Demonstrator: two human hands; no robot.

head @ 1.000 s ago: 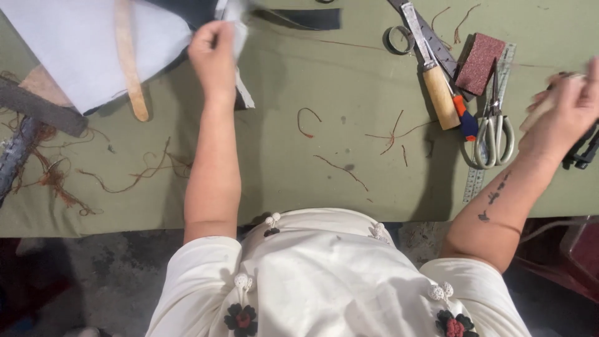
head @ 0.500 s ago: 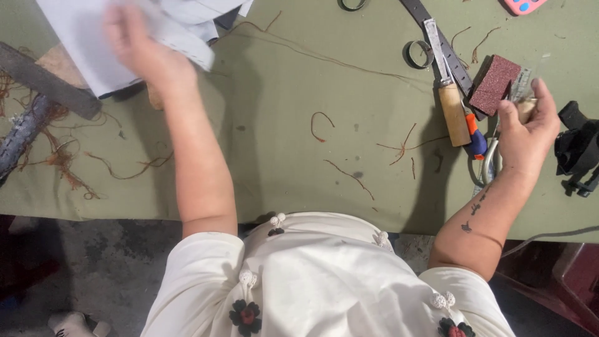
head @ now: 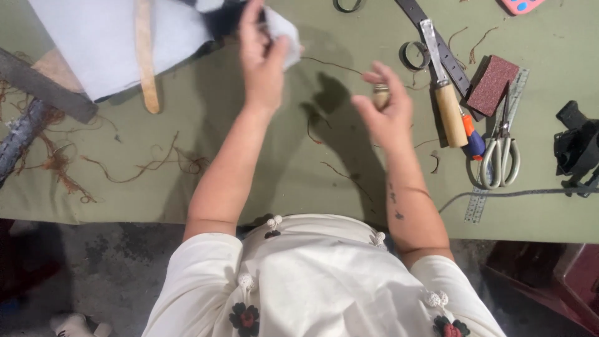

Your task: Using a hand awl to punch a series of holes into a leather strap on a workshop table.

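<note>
My left hand (head: 262, 59) is raised over the green work table (head: 249, 162) and grips a white piece of cloth or paper (head: 282, 31) together with something dark at the top middle. My right hand (head: 387, 109) hovers to its right, fingers curled around a small tan, wooden-looking object (head: 380, 97). A thin brown thread (head: 331, 65) runs between the two hands. A large white sheet (head: 93, 37) with a long wooden stick (head: 145, 56) on it lies at the top left, beside my left hand.
Right of my right hand lie a wooden-handled knife (head: 446, 93), a maroon sanding block (head: 493, 84), scissors (head: 499, 153), a metal ruler (head: 496, 150), a dark strap and a ring. A black tool (head: 577, 150) sits at the right edge. Brown thread scraps (head: 143, 165) and dark bars lie left.
My right hand has left the scissors and tools at the right and come to the table's middle, holding a small tan object. My left hand has moved rightward with the white piece.
</note>
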